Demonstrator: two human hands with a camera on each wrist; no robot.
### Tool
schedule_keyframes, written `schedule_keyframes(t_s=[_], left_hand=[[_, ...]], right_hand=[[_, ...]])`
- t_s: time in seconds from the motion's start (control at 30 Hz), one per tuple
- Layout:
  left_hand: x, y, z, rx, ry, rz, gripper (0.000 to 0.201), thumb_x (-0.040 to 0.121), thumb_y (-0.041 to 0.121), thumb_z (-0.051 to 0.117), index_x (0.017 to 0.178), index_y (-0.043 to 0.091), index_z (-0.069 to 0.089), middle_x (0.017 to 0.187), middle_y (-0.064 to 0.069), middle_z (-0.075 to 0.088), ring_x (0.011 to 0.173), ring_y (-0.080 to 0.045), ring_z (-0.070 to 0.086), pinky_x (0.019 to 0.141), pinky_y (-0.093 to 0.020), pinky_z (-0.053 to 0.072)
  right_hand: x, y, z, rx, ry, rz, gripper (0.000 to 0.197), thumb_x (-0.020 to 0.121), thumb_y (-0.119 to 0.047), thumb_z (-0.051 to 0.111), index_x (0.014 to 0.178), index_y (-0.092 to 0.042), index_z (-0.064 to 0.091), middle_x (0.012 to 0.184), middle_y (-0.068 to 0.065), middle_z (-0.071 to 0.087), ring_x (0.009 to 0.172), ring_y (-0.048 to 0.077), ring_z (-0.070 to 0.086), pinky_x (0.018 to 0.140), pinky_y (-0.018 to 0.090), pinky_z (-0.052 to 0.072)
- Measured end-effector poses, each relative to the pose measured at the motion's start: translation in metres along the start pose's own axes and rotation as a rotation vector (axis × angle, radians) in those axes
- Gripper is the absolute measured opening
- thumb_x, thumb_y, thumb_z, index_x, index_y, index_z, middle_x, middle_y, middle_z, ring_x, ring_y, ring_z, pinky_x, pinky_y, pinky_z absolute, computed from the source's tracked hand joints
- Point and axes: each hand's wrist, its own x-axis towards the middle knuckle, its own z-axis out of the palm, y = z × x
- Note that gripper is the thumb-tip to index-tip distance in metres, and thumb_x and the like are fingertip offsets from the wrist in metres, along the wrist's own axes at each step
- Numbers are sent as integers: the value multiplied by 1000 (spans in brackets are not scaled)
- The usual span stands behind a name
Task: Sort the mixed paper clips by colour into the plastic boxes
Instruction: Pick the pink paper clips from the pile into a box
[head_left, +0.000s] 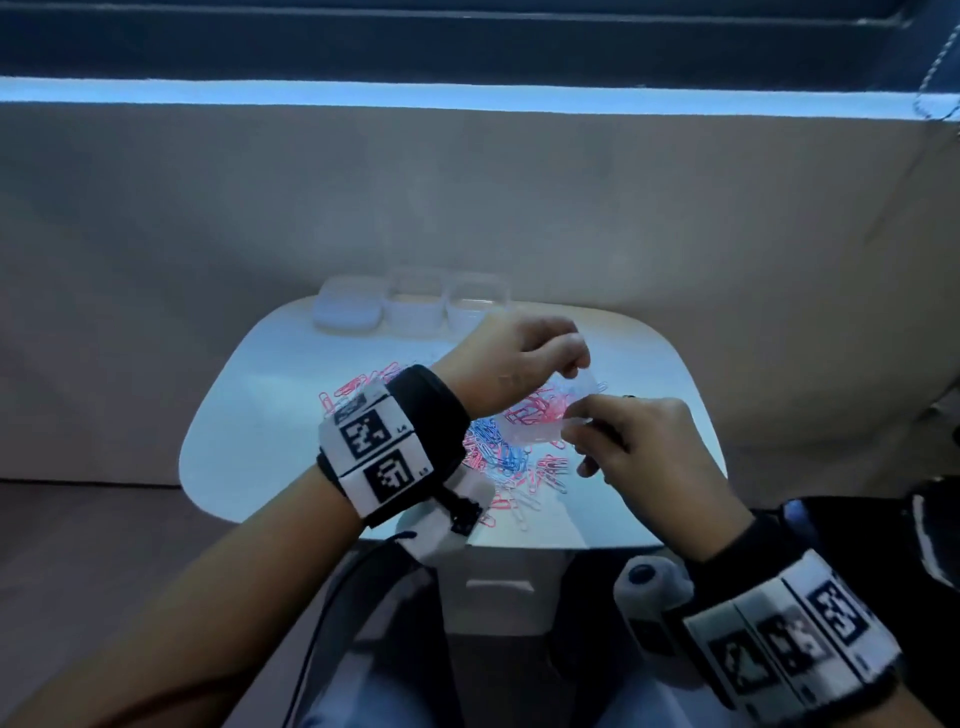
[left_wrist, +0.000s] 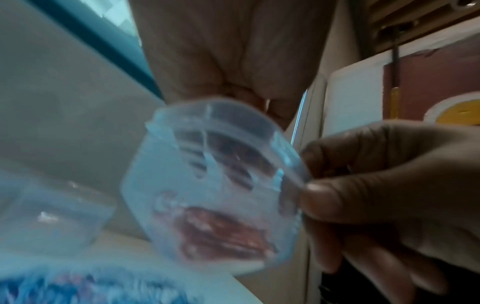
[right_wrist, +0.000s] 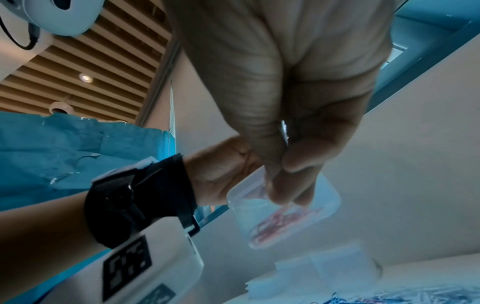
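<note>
Above clip pile (head_left: 498, 447): both hands grip box (left_wrist: 213, 185) (unlabelled).

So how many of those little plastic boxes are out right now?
3, plus what looks like a stack of lids. Two boxes stand at the table's far edge; one box with pink clips is held by the left hand and right hand.
</note>
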Motion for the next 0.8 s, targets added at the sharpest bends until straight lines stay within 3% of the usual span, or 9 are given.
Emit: schedule_keyframes(t_s=[0.03,0.1,0.17,0.23,0.33,0.43,0.53,0.67,0.8], left_hand=[[-3,-1,-5,12,82,33,30,83,29,48,83,5,67,73,2,64,73,-13,59,71,-22,46],[-15,-5,-14,51,322,70,21,85,28,59,88,9,67,73,7,61,67,0,55,62,-9,41],[-32,-13,-20,100,465,-57,23,82,34,69,97,19,60,73,8,56,60,0,52,58,-8,39],[-50,-18,-21,103,347,-270,34,78,38,71,102,22,54,68,6,55,54,-4,54,55,-13,42],[-69,-28,-16,-3,275,-384,17,84,14,67,95,13,55,50,-1,54,36,-6,52,40,-15,41],[-85,-41,-27,-62,359,-469,7,82,-2,59,88,2,59,41,-3,51,28,-8,46,35,-13,33],[-101,-61,-64,-58,508,-594,13,85,2,58,72,3,60,34,2,48,26,-7,42,33,-11,31],[-121,-108,-122,-34,768,-747,17,84,1,56,67,1,56,30,3,49,25,-2,42,31,-8,30],[-128,-148,-141,0,864,-857,21,82,5,58,62,6,52,30,5,51,26,0,47,31,-9,34]], right_hand=[[0,1,1,8,6,-6,9,85,-8,62,83,-5,70,57,-4,56,62,4,63,57,8,44],[-1,0,2,11,15,-26,9,85,-8,63,82,-5,71,55,-7,55,62,2,63,61,10,44],[-2,-1,4,21,42,-58,8,84,-8,65,81,-5,71,52,-6,58,64,3,62,65,11,43],[-2,-3,10,48,62,-84,6,83,-7,66,81,-6,72,55,3,65,64,6,63,66,14,43],[-3,-5,26,78,40,-125,8,82,-11,65,82,-7,71,60,2,67,63,7,63,64,22,47],[-9,-12,44,133,-34,-109,31,82,-25,64,112,-18,67,63,-9,62,65,13,64,68,24,49],[-7,-15,48,145,-122,-35,59,84,-27,65,137,-32,40,72,-14,57,68,15,65,71,28,50],[-1,-7,43,70,-134,29,63,86,-29,61,141,-31,32,77,-13,57,63,14,66,72,33,52],[-1,-5,40,46,-161,90,56,86,-29,61,138,-27,38,76,-11,57,61,11,66,72,28,49]])
